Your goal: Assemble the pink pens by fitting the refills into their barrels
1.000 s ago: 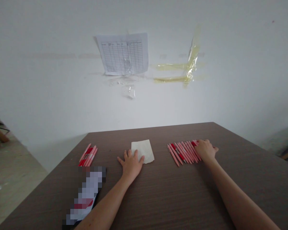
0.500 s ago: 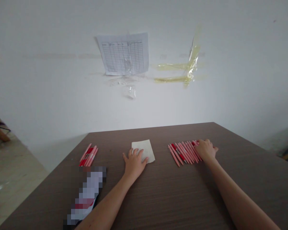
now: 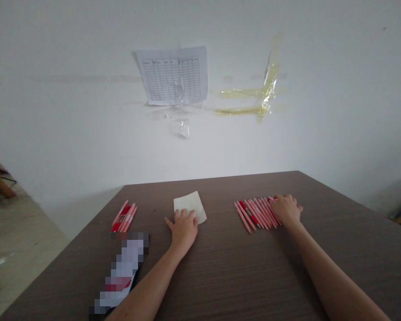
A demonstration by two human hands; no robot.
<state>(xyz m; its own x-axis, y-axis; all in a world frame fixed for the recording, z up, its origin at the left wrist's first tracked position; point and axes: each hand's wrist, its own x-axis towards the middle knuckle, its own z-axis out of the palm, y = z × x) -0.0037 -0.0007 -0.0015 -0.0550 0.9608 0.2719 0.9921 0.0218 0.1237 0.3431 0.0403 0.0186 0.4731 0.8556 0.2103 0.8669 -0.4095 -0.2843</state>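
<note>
My left hand (image 3: 183, 229) lies with fingers spread on the lower part of a small off-white sheet of paper (image 3: 190, 203). The paper is slightly rotated on the table. My right hand (image 3: 287, 209) rests at the right end of a row of pink pens (image 3: 259, 213), its fingers apart and bent down over the end pens. Several pens lie side by side there, slanted, and a few have red parts. The fingertips of my right hand are partly hidden, as are the pens under it.
A smaller group of pink and red pens (image 3: 124, 217) lies at the left of the brown table (image 3: 227, 267). Nearer me is a long pixelated item (image 3: 123, 272). Behind the table, a printed sheet (image 3: 173, 76) and yellowish tape (image 3: 267, 93) are stuck to the white wall.
My left hand has slid the paper a little to the left and turned it slightly. My right hand and the pens have stayed almost still.
</note>
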